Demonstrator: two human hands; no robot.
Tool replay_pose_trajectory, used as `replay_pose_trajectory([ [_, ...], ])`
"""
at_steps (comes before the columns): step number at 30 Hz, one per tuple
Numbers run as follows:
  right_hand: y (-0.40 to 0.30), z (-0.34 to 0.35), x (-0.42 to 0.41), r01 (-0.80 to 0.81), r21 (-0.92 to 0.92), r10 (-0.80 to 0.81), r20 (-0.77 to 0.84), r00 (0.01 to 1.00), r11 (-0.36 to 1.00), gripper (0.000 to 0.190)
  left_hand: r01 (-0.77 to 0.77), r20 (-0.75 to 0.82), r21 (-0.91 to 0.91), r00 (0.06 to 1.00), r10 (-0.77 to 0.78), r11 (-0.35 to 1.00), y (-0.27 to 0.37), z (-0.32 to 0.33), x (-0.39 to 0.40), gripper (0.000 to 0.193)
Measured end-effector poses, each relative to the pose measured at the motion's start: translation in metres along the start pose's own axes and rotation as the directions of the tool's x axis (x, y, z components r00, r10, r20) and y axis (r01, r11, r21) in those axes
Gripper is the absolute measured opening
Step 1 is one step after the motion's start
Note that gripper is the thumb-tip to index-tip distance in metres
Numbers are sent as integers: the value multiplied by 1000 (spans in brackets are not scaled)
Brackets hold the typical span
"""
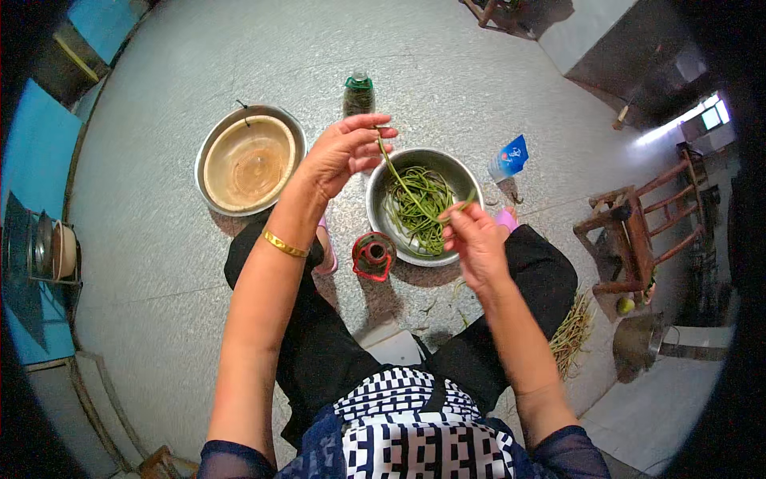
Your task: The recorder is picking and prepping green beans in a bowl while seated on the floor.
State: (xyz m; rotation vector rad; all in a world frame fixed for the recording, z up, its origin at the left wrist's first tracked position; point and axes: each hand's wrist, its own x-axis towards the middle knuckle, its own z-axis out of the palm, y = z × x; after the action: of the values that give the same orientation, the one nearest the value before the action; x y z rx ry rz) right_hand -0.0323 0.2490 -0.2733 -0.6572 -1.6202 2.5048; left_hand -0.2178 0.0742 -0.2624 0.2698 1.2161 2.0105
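My left hand [353, 146], a gold bangle on its wrist, holds the upper end of a long green bean [392, 167]. The bean slants down over a round steel basin [473, 173] to my right hand [470, 233], whose fingertips pinch its other end at the basin's right rim. A tangled heap of long green beans [422, 197] lies in the basin. Left of the basin's lower rim stands a dark bottle with a red handle [374, 254]. Beyond my left hand is a clear jar with a green handle [359, 99] and dark contents.
On the left, a tan strainer basket [209, 167] sits in a steel basin [200, 146]. A blue and white pouch [508, 158] stands on the right. Farther right are a wooden chair [634, 233], a steel pot [637, 347] and a pile of long beans [571, 335] on the floor.
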Motion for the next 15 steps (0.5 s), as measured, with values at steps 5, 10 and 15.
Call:
replay_pose_trajectory([
  [5, 54, 13, -5, -215, -157, 212, -35, 977, 964, 20, -134, 2, 397, 989, 145, 908, 3, 11, -30, 19],
  [10, 64, 12, 0, 61, -699, -22, 64, 998, 713, 19, -185, 88, 738, 980, 180, 649, -24, 22, -52, 14],
  [15, 75, 11, 14, 104, -836, 37, 147, 988, 539, 12, -211, 121, 768, 975, 187, 604, -24, 25, -58, 13],
])
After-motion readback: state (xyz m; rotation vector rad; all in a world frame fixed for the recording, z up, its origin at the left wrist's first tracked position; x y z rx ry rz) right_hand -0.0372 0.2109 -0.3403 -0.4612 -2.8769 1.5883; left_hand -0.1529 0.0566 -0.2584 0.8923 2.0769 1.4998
